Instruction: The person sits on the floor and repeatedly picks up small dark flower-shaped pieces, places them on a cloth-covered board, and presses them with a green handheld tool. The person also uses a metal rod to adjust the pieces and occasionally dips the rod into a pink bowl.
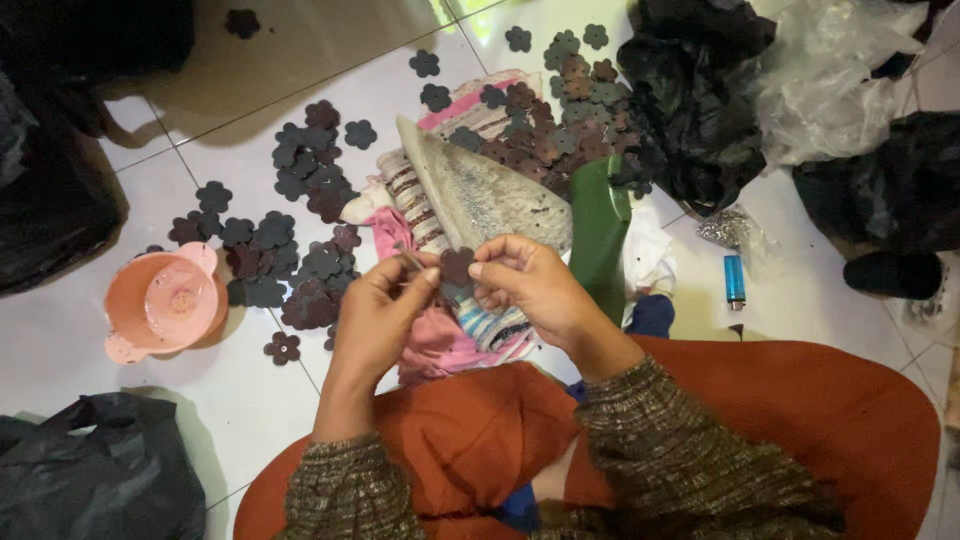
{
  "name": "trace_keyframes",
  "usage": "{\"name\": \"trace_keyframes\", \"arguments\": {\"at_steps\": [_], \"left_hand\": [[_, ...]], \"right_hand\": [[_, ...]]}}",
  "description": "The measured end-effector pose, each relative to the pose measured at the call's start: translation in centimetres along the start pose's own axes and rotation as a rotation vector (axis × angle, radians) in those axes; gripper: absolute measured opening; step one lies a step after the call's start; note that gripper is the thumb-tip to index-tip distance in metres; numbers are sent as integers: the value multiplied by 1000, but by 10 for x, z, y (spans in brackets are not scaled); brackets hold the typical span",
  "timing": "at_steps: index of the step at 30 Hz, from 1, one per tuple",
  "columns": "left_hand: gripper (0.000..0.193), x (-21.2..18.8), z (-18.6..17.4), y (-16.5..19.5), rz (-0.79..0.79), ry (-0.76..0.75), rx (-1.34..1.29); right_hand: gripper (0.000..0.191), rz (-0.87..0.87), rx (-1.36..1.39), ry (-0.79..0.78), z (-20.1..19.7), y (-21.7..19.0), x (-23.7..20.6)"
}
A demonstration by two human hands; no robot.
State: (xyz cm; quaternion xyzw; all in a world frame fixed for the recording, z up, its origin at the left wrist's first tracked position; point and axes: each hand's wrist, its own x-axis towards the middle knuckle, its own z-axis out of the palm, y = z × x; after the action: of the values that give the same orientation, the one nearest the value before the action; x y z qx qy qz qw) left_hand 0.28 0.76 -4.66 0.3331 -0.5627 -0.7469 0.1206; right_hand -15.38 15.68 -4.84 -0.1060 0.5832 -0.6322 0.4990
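Both hands meet over my lap. My left hand (385,310) pinches a thin stick-like tool against a small dark flower-shaped cutout (458,266). My right hand (530,285) holds the same cutout from the other side with thumb and fingers. Under the hands lies a striped pink cloth (440,345) and a flat grey wedge-shaped board (480,195). Several more dark flower cutouts (300,240) are scattered over the white tile floor to the left, and another heap of cutouts (560,110) lies behind the board.
A pink plastic bowl (165,300) sits at left. A green object (600,230) stands right of the board, with a blue lighter (735,280) beyond it. Black plastic bags (690,90) and clear plastic bags (830,80) lie at the back right; another black bag (95,470) lies at front left.
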Motion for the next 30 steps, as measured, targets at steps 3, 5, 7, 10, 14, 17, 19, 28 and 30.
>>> {"name": "trace_keyframes", "arguments": {"at_steps": [3, 5, 7, 10, 14, 17, 19, 28, 30], "left_hand": [[24, 1, 7, -5, 0, -102, -64], [26, 2, 7, -8, -3, -133, -107], [24, 3, 7, -9, 15, -113, -5], [24, 4, 5, -9, -8, -94, 55], [24, 6, 3, -11, -38, -93, 145], [24, 9, 1, -14, -13, -132, 125], [25, 11, 0, -17, -27, -149, 62], [28, 14, -6, -17, -133, -173, 94], [28, 13, -5, -16, -101, -189, 87]], "right_hand": [[14, -42, -14, 68, 1, 2, -2], [15, -34, -9, 87, 3, 2, -2], [17, -48, -19, 93, 7, 1, -3], [21, -86, -92, 62, 12, -1, -6], [20, -128, -242, 80, 16, -6, -10], [18, -115, -170, 80, 15, -10, -10], [17, -148, -181, 68, 15, -11, -8], [11, -197, -307, 71, 9, -2, -2], [12, -70, -201, 38, 3, -3, -1]]}}
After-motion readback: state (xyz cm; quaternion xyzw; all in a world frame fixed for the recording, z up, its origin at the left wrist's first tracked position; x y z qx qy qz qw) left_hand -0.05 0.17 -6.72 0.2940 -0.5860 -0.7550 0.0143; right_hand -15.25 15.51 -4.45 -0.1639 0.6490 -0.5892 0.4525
